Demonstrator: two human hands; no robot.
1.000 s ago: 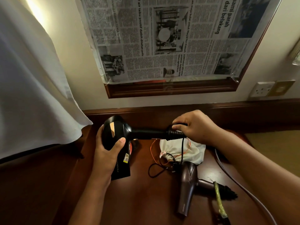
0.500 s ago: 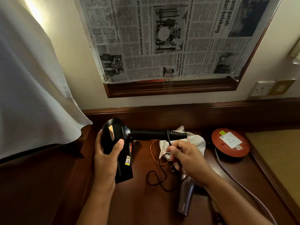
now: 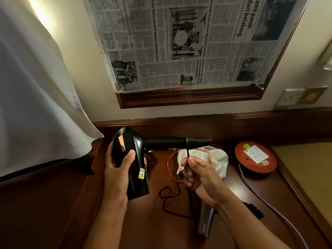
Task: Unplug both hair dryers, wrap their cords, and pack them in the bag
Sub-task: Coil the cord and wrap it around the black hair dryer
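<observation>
- Fingers of the right hand [image 3: 201, 178], low centre of the frame, curl round and pinch the black cord [image 3: 188, 153] just under the handle end, so a turn can be laid tight.
- Left hand [image 3: 116, 175], lower left, has its thumb and fingers wrapped round the barrel of the black hair dryer [image 3: 133, 164], holding it level above the wooden desk [image 3: 147, 229] with the handle pointing right, which keeps that handle free as a spool.
- Loose cord trails down in loops on the desk at centre bottom; by my judgement most of the wrapping is not yet done.
- Second hair dryer [image 3: 206, 221] lies flat at lower centre-right, partly under the right forearm, near enough to snag the slack.
- White drawstring bag [image 3: 219, 162] sits crumpled just behind the right hand, its orange string spread out; nothing is packed in it.
- Red socket reel [image 3: 255, 159] rests at centre right, its grey cable running along the desk's right edge.
- Bare room lies in the lower middle of the desk; the raised back ledge and the white curtain [image 3: 36, 105] at left hem in the far side.
- Wall socket [image 3: 290, 97] sits at upper right, with no plug in it.
</observation>
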